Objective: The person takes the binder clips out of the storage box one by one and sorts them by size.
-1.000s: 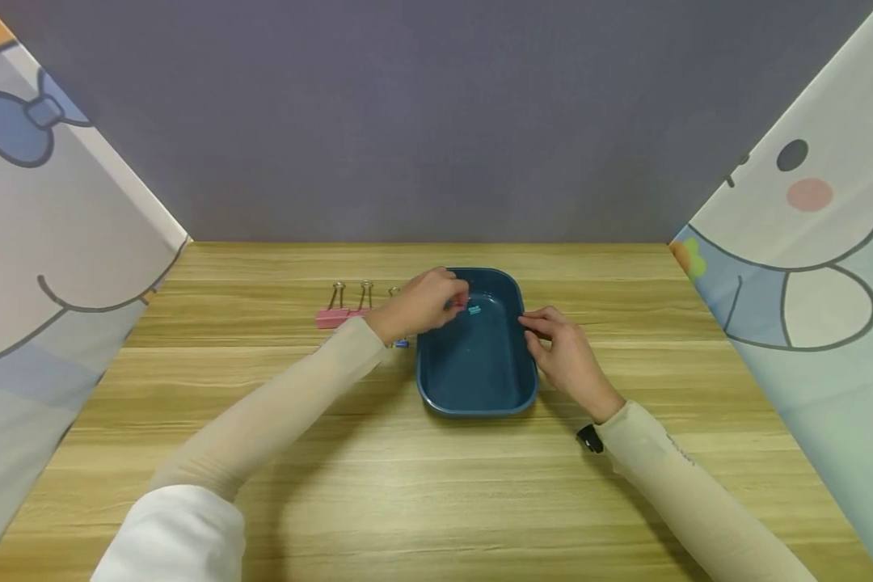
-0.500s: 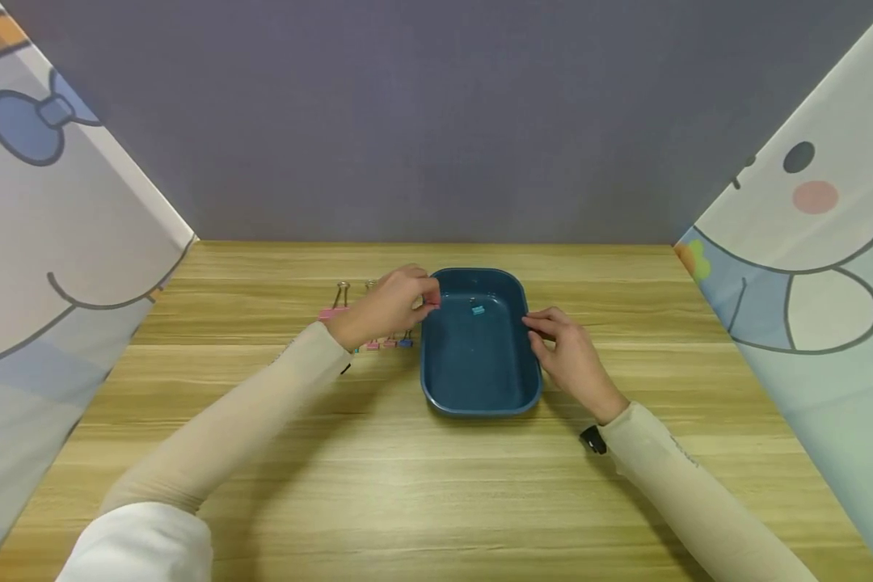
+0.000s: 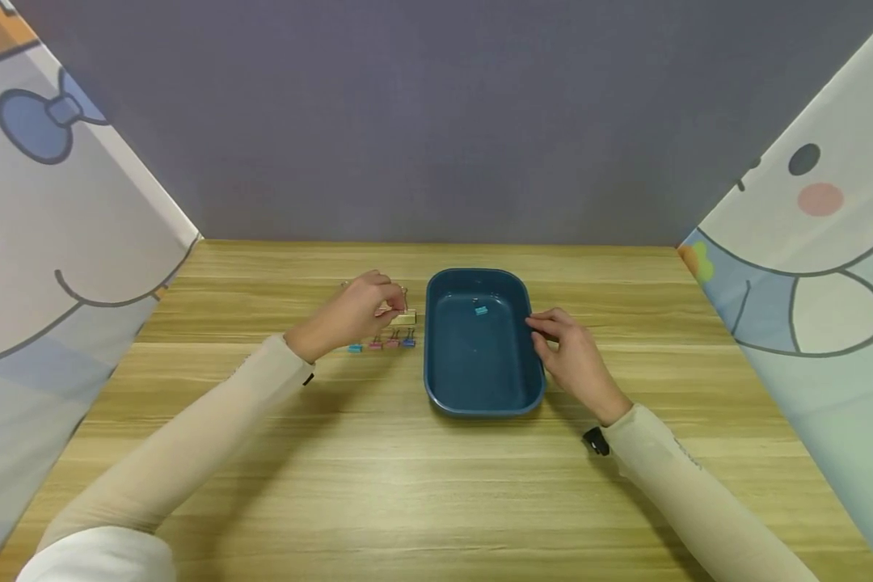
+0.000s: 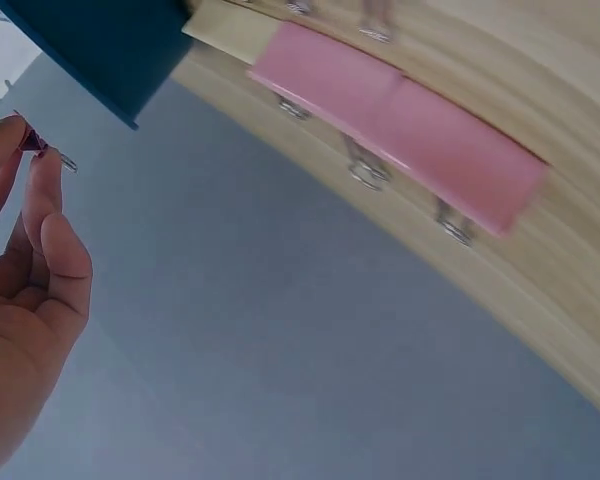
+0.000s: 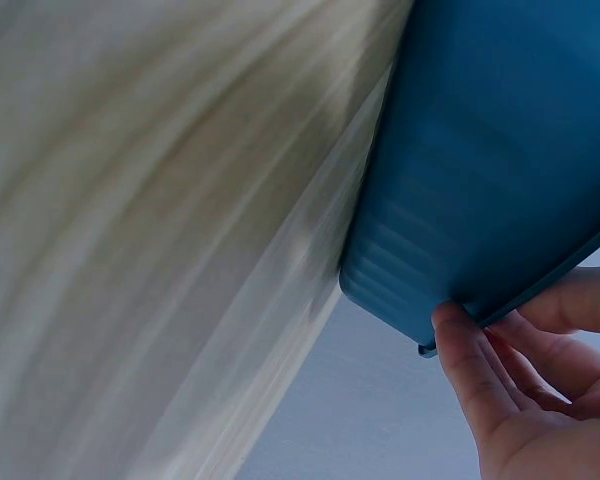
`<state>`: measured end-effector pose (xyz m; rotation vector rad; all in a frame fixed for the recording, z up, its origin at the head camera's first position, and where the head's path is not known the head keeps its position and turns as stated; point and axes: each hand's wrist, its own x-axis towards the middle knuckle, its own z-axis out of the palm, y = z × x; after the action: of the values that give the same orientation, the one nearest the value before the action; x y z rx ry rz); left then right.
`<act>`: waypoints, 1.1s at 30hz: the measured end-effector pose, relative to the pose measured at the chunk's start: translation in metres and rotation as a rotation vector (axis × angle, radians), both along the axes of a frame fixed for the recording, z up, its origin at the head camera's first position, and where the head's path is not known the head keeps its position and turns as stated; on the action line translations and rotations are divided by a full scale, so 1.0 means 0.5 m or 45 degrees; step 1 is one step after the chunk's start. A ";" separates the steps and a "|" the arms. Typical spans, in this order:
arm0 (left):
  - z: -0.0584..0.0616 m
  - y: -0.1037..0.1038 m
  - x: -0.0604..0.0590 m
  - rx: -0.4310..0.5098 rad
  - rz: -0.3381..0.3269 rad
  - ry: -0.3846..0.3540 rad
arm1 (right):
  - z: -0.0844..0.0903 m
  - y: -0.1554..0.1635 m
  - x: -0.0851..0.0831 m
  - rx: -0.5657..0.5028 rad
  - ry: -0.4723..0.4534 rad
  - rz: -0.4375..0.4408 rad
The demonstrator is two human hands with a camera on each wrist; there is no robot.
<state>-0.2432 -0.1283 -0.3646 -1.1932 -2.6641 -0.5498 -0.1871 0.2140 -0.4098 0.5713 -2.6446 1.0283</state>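
While the blue tray [image 3: 484, 404] is steadied at its rim by the pinching right hand [image 3: 575, 360], a large clip [image 3: 404, 316] just left of the tray is pinched by the left hand [image 3: 352, 311], so a lift across the near wall seems next.

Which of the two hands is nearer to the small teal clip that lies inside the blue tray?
The right hand. It grips the right rim of the blue tray, a little right of the teal clip. The left hand is outside the tray, over the beige clip.
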 end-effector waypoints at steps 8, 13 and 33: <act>-0.011 -0.052 0.011 0.013 0.024 -0.031 | 0.000 0.000 0.000 0.007 0.013 -0.003; -0.025 -0.083 0.016 -0.015 0.049 -0.064 | 0.000 0.001 0.000 0.014 0.011 -0.004; -0.087 -0.161 0.038 -0.125 0.124 -0.227 | 0.000 0.001 -0.001 -0.009 0.029 0.010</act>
<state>-0.2244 -0.2090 -0.4081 -1.0780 -2.9121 -0.5390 -0.1875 0.2143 -0.4097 0.5892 -2.6201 1.0270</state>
